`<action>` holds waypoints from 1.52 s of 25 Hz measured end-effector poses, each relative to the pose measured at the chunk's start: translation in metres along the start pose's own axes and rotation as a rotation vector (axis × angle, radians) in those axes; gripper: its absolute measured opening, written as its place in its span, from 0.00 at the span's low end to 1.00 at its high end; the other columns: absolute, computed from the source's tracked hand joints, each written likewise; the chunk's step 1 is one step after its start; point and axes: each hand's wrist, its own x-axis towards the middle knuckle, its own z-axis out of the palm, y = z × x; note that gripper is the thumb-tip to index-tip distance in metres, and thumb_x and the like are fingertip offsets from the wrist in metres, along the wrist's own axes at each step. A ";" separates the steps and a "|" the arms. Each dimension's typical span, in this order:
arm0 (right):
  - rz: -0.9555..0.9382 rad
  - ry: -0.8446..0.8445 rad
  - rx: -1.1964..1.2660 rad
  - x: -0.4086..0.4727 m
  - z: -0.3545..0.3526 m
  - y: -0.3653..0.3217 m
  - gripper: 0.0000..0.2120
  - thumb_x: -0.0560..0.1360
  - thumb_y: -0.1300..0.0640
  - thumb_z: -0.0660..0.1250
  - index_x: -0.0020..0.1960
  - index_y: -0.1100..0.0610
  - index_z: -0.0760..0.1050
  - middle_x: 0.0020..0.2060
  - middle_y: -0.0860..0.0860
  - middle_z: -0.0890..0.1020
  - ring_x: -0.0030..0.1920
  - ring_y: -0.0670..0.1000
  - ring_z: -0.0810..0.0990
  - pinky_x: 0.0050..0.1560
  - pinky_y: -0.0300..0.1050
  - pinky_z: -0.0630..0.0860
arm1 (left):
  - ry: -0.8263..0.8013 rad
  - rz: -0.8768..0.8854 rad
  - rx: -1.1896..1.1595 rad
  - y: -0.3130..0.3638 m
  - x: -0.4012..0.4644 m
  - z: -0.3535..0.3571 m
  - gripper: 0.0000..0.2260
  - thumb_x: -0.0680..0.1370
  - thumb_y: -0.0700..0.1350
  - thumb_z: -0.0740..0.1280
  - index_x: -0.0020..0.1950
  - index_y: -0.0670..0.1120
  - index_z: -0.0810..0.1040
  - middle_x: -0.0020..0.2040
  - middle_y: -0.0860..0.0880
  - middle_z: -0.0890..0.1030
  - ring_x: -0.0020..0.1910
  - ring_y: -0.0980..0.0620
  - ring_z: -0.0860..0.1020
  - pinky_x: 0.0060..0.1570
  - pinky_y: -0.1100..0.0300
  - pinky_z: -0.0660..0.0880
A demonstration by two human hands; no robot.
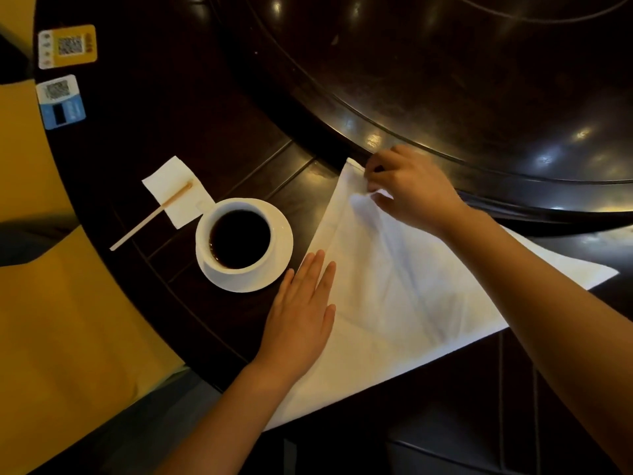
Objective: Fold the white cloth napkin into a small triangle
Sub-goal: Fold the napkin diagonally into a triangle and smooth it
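At the upper left of the frame two cards lie on the dark surface point(171, 108): a yellow card point(67, 46) with a code printed on it, and a blue card point(61, 101) just below it. Lower, left of centre, a paper square point(178, 192) lies flat with a stick point(150, 216) resting across it, the stick's near end running off the paper toward the lower left. Just right of that, a cup point(236, 240) of dark liquid stands on a saucer point(279, 265), the cup touching the corner of the paper.

Right of the saucer my left hand point(301, 320) lies flat, fingers spread and straight, palm down on the left edge of the napkin point(404, 286). The napkin fills the centre and right of the frame, spread out on the surface as a wide triangle, its top point at upper centre, its long edge running from the bottom centre up to the right.

At that top point my right hand point(411, 188) pinches the cloth between thumb and fingertips, lifting a small fold. Above it curves the rim of a raised round tray point(445, 80).
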 end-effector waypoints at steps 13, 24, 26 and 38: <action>0.271 0.012 0.280 -0.090 0.015 0.012 0.06 0.75 0.60 0.66 0.48 0.60 0.80 0.44 0.57 0.80 0.46 0.55 0.77 0.41 0.46 0.73 | -0.048 0.269 -0.078 0.007 -0.036 0.012 0.28 0.77 0.50 0.60 0.75 0.50 0.54 0.75 0.49 0.61 0.74 0.54 0.55 0.70 0.48 0.51; 0.625 0.290 0.625 -0.080 0.047 -0.003 0.08 0.76 0.59 0.65 0.53 0.60 0.78 0.49 0.58 0.81 0.49 0.55 0.78 0.53 0.50 0.77 | 0.177 0.034 -0.372 0.018 -0.026 0.008 0.21 0.75 0.37 0.67 0.68 0.42 0.70 0.62 0.43 0.77 0.60 0.47 0.75 0.61 0.59 0.66; 0.647 0.297 0.596 -0.077 0.048 -0.005 0.08 0.76 0.57 0.66 0.52 0.60 0.78 0.49 0.58 0.81 0.49 0.55 0.78 0.53 0.50 0.77 | 0.227 -0.029 -0.413 0.022 -0.020 0.008 0.18 0.75 0.35 0.66 0.66 0.41 0.73 0.58 0.42 0.78 0.57 0.46 0.76 0.59 0.60 0.69; 0.694 0.332 0.352 -0.079 0.048 -0.020 0.19 0.76 0.51 0.65 0.63 0.59 0.72 0.59 0.57 0.77 0.60 0.57 0.73 0.57 0.46 0.70 | 0.322 -0.115 -0.405 0.034 -0.014 0.000 0.16 0.77 0.38 0.65 0.65 0.40 0.73 0.60 0.40 0.78 0.60 0.41 0.76 0.59 0.52 0.71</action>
